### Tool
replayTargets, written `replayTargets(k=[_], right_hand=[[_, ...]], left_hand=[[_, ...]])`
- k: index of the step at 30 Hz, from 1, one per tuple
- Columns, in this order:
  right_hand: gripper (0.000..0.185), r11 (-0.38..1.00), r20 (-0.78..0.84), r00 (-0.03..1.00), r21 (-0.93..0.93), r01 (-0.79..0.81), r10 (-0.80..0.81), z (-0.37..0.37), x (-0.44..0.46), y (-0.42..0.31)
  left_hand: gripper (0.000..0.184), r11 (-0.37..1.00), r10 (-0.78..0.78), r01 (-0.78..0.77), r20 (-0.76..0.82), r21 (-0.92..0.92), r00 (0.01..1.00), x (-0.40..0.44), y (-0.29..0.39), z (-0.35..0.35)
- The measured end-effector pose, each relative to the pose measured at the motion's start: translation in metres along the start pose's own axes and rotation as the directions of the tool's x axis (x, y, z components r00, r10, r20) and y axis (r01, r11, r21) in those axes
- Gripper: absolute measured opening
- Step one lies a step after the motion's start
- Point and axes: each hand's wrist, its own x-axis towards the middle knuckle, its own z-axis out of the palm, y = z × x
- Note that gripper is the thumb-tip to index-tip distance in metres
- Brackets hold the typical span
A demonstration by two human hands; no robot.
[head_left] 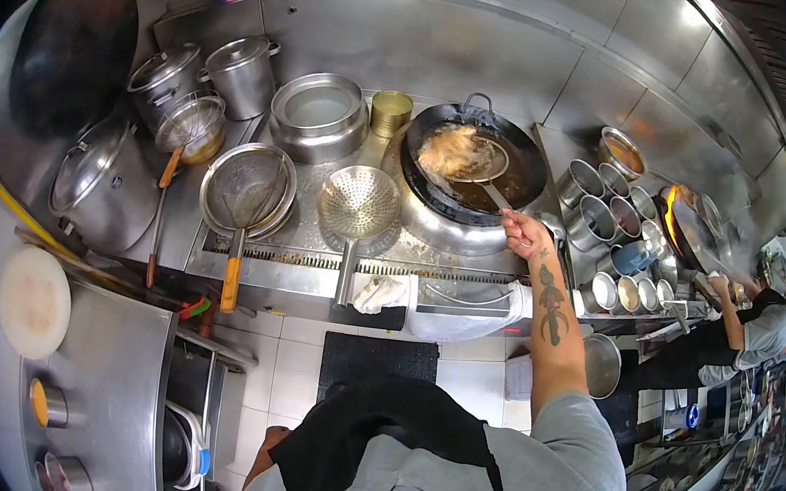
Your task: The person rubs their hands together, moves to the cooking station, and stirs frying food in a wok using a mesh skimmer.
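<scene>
My right hand [525,234] is closed around the handle of a round skimmer [488,163]. The skimmer's head is in a dark wok [526,154] on the stove, in oily liquid. Golden, frothy frying food [449,150] lies beside and partly against the head, on the wok's left side. My left hand [271,439] hangs low by my body, near the apron; its fingers are mostly hidden. On the counter left of the wok rests a perforated metal ladle [359,201], its handle pointing toward me.
Wire strainers [249,192] over a bowl, a large pot [320,116] and a tin can [391,112] stand left of the wok. Several metal containers [593,222] crowd its right. A white cloth [380,294] lies on the front edge. Another person [762,326] works at a second wok, far right.
</scene>
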Motion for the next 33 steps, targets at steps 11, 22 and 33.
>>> replayTargets(k=[11,22,33], right_hand=[[0.009,0.956,-0.27,0.945,-0.27,0.111,-0.186,0.019,-0.03,-0.011],[0.013,0.828,-0.426,0.824,-0.554,0.089,-0.374,0.049,-0.018,-0.007],[0.019,0.692,-0.464,0.761,-0.722,-0.028,-0.454,0.057,-0.016,-0.003]], left_hand=[[0.028,0.999,0.029,-0.029,0.009,0.034,1.0,0.012,0.001,-0.001],[0.029,0.996,0.049,-0.05,0.025,0.071,0.998,0.021,0.002,0.002],[0.031,0.987,0.086,-0.092,0.046,0.133,0.995,0.022,-0.004,0.002]])
